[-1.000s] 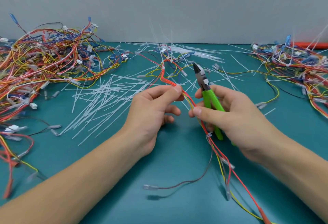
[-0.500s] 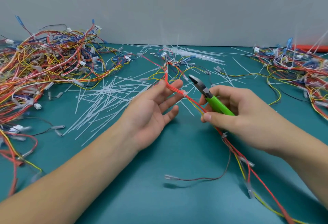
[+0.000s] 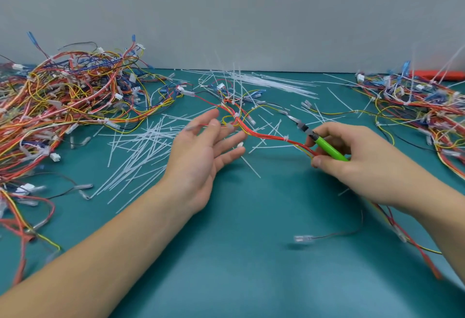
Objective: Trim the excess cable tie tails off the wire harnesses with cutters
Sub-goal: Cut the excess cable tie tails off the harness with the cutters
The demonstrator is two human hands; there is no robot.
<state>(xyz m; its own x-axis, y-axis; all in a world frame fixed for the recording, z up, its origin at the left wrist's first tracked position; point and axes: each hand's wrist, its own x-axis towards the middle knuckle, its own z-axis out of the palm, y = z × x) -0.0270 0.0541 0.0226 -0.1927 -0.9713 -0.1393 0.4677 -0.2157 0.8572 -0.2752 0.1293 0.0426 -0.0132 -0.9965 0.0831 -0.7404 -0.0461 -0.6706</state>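
Note:
A red and yellow wire harness (image 3: 270,137) with white cable ties runs across the middle of the teal table. My right hand (image 3: 357,159) grips the green-handled cutters (image 3: 327,145) and also pinches the harness near its thumb; the cutter jaws point up and to the left. My left hand (image 3: 201,151) hovers with fingers spread and straight, palm facing right, just left of the harness and holding nothing. Whether its fingertips touch the wires is unclear.
A big tangle of harnesses (image 3: 65,106) fills the left side, and another pile (image 3: 422,106) sits at the right. Cut white tie tails (image 3: 141,146) are scattered left of my left hand. A loose dark wire with a clear terminal (image 3: 304,239) lies near the front.
My left hand let go of the harness and spread its fingers. My right hand moved to the right with the cutters and the harness, pulling the bundle along.

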